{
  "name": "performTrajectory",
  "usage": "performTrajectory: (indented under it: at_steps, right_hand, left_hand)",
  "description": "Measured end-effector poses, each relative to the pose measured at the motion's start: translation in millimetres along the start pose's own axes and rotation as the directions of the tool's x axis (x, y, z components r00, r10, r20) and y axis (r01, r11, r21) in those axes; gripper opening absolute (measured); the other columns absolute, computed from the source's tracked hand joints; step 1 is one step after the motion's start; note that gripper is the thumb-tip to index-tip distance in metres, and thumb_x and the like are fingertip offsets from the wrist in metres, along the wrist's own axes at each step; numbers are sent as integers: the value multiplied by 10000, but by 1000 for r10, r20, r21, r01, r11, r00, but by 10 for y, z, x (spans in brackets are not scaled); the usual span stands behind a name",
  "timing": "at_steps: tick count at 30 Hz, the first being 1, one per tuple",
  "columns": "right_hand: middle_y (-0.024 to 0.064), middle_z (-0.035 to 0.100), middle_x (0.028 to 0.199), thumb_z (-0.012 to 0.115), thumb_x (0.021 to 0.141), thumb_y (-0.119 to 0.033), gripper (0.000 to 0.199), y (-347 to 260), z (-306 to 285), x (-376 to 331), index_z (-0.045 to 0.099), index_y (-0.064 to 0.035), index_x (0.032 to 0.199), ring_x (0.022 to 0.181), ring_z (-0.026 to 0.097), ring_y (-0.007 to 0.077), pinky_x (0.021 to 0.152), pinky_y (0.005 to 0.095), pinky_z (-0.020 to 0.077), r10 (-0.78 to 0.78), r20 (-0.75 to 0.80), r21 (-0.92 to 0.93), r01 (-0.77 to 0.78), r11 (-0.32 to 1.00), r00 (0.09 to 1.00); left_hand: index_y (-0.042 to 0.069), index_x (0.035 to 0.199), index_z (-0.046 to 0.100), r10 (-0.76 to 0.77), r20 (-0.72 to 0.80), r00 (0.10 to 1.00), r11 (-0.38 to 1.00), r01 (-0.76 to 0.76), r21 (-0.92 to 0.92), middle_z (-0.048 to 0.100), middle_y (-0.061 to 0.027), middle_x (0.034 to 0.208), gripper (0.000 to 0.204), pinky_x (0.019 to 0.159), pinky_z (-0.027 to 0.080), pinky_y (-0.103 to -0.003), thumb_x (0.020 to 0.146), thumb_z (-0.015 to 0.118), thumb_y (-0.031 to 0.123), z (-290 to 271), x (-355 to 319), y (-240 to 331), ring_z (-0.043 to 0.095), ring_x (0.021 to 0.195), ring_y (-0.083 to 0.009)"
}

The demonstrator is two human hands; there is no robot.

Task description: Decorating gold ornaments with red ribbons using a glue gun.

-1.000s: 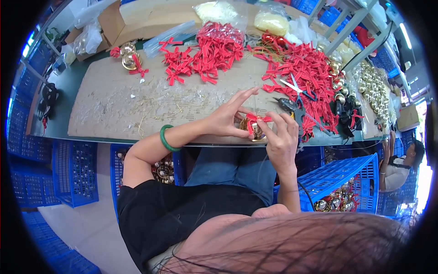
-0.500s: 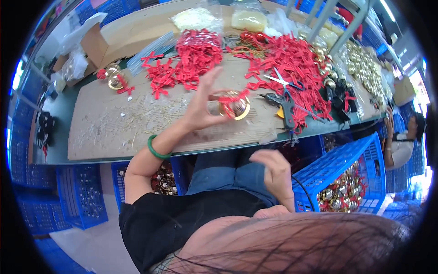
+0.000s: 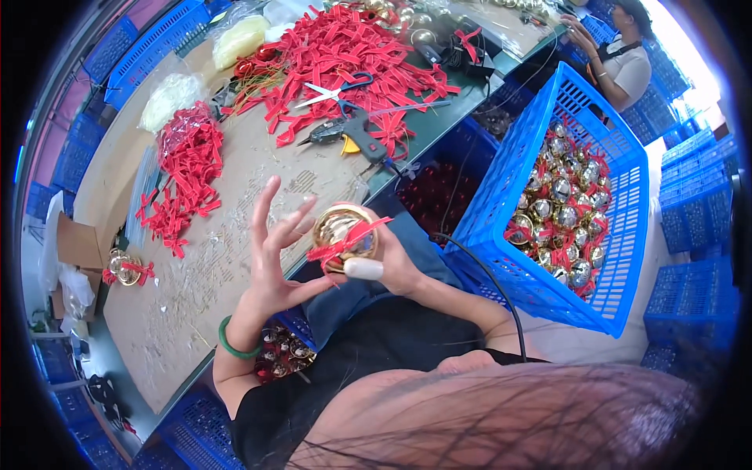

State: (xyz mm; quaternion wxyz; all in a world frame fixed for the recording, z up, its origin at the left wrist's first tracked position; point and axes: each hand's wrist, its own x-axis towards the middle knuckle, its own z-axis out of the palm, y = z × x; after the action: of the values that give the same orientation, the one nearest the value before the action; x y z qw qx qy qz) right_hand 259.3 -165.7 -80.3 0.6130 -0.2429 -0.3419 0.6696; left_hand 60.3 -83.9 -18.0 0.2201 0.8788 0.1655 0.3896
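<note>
My right hand (image 3: 398, 262) grips a shiny gold jingle bell (image 3: 335, 227) with a red ribbon bow (image 3: 348, 241) across its front. A white cover (image 3: 363, 269) sits on one of its digits. Beside the bell, my left hand (image 3: 274, 254) is open, fingers spread upward and thumb reaching toward the bell's lower edge; whether the thumb touches it I cannot tell. On the table past both hands lie a black hot glue gun (image 3: 351, 135) with a yellow trigger and a pair of scissors (image 3: 333, 94). Another gold ornament (image 3: 124, 268) with a red bow rests at the left.
Red bows (image 3: 345, 47) are heaped across the cardboard-covered table (image 3: 227, 266), with a second pile (image 3: 188, 157) farther left. To my right a tilted blue basket (image 3: 501, 227) holds many bowed bells. A black cable (image 3: 493, 278) hangs beside it. Another person (image 3: 623, 66) is at far right.
The bell has passed from my left hand to my right hand, which has come up from my lap. My left hand has let go. The view has swung rightward toward the basket.
</note>
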Motion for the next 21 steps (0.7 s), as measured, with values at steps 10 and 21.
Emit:
performTrajectory:
  at_steps: [10,21]
  right_hand:
    - [203,353,1594,684,939,-471,932,-1032,-230,-71,182,-36,1593,1399,467,354,1085,467,502,-766,-220,-81,771,631,604]
    - [69,766,917,787,895,-221,329,34,77,-216,745,-58,1177,786,683,99,705,268,543,25,250,-465,98,880,968]
  left_hand:
    - [62,1354,535,-41,-83,996,995,48,82,200,-291,1596,811,991,546,-499,694,948,288,-20,-200,189,623,1220,-430]
    - [20,1016,708,-689,144,710,721,693,31,691,-95,815,226,566,477,-271,806,791,24,477,-2169,102,623,625,-143]
